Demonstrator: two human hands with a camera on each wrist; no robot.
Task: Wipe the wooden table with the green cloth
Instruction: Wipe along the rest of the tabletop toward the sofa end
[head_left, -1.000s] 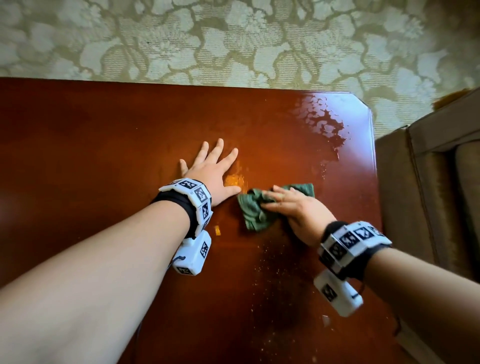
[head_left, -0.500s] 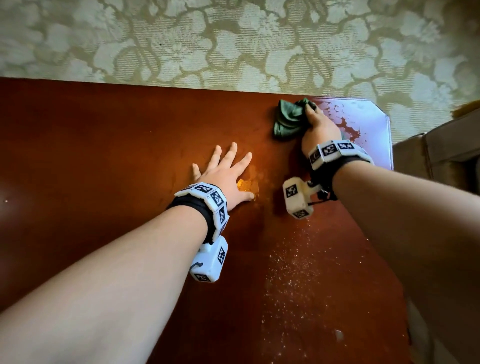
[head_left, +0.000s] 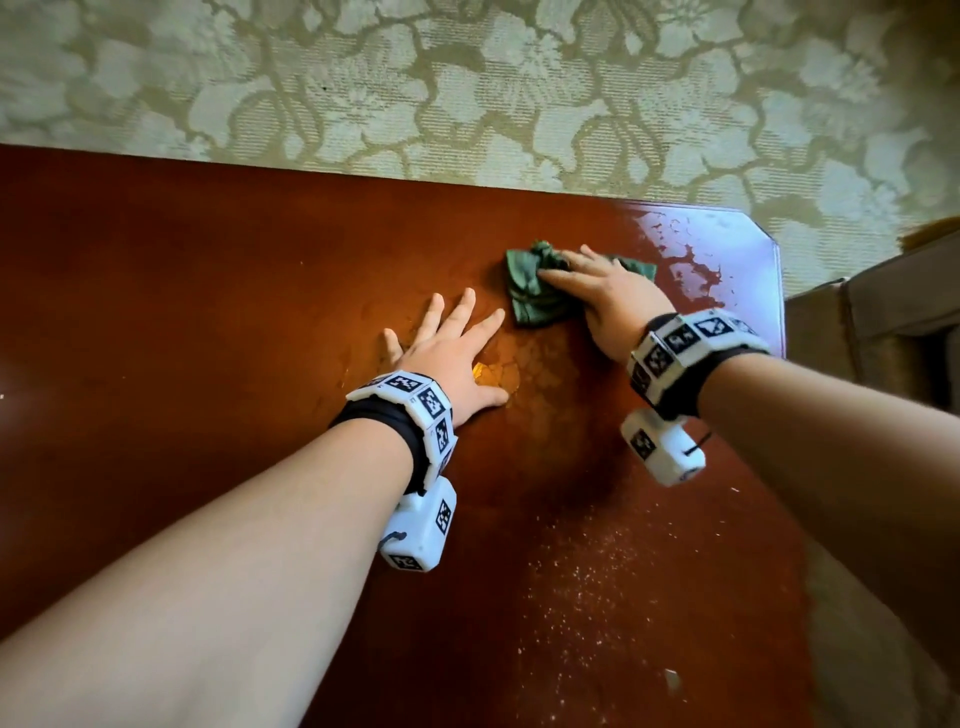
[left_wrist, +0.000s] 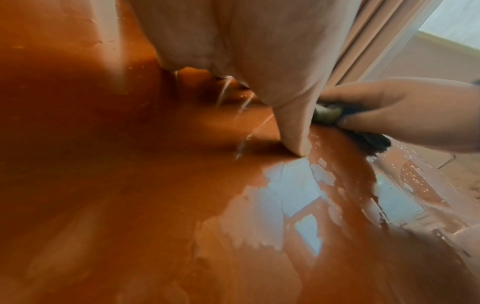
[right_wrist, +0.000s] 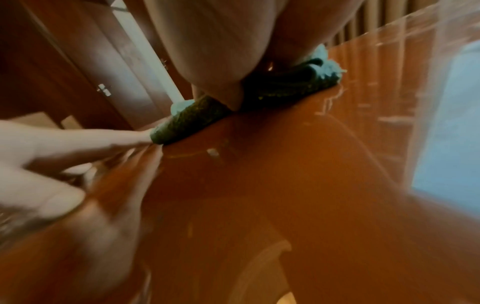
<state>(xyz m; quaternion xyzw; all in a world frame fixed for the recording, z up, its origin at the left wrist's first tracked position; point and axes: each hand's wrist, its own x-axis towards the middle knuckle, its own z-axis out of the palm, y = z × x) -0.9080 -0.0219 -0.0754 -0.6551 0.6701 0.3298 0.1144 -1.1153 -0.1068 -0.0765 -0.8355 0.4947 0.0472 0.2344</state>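
Green cloth (head_left: 540, 291) bunched under right hand (head_left: 618, 306), flat fingers pressing, left hand (head_left: 452, 358) spread flat on wooden table (head_left: 208, 291)

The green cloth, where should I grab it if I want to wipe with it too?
Come from above and lay your palm on the bunched middle of the green cloth, as the right hand does. It lies crumpled and low on the table, so the folds probably give your fingers something to press.
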